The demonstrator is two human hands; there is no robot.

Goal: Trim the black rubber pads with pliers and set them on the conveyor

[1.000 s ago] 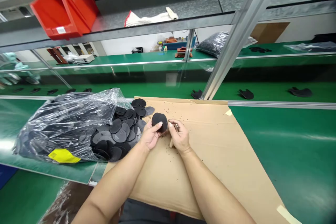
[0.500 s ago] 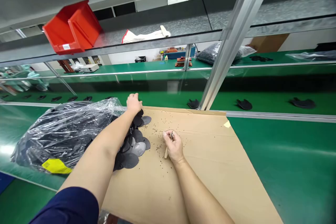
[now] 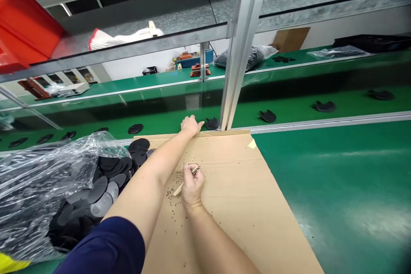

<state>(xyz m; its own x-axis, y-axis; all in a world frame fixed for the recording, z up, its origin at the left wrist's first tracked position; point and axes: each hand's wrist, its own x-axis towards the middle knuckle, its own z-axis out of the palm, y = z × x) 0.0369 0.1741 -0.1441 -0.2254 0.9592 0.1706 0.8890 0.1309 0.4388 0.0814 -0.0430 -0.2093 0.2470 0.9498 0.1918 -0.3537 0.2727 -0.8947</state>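
Observation:
My left hand (image 3: pixel 191 126) reaches over the far edge of the cardboard sheet (image 3: pixel 231 205), its thumb spread toward a black curved piece (image 3: pixel 212 123) on the green belt. A small gap shows between thumb and piece, and the hand looks empty. Closer in, my right hand (image 3: pixel 193 185) is closed around a small hand tool (image 3: pixel 178 189) with a pale flat end and a metal tip. Its exact kind is hidden by the fingers. Left of my arm lies a heap of black oval pieces (image 3: pixel 98 189), spilling from a clear plastic bag (image 3: pixel 41 188).
Tiny dark scraps dot the cardboard. More black pieces (image 3: pixel 267 116) sit spaced along the green belt (image 3: pixel 167 122). An upright metal post (image 3: pixel 242 47) stands just right of my left hand. Overhead, a shelf carries a red bin (image 3: pixel 27 30) and a white glove (image 3: pixel 122 39).
My left hand has moved from beside the oval heap rightward to near a curved piece on the belt. The view has swung right. My right hand keeps its hold on the tool.

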